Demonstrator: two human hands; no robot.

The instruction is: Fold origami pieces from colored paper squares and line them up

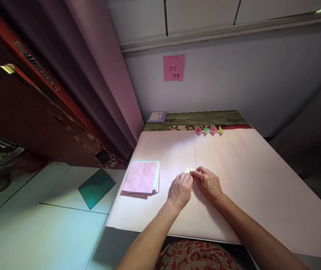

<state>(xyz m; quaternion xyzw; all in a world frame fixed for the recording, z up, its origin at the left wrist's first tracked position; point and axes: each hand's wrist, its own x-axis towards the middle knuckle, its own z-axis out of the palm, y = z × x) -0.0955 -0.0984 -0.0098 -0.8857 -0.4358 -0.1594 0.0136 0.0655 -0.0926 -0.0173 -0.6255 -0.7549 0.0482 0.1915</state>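
My left hand (181, 188) and my right hand (207, 182) meet at the middle of the white table (250, 176). Both pinch a small pale yellow folded paper piece (189, 170), of which only a tip shows between the fingertips. The fingers of both hands are curled and pressed together on it. A stack of square coloured paper sheets (141, 177), pink on top with crease lines, lies just left of my left hand.
Several small folded paper shapes (209, 130), pink, green and yellow, stand in a row at the table's far edge. A small printed packet (157, 116) lies at the far left corner. A pink note (173, 67) hangs on the wall. A green sheet (96, 187) lies on the floor.
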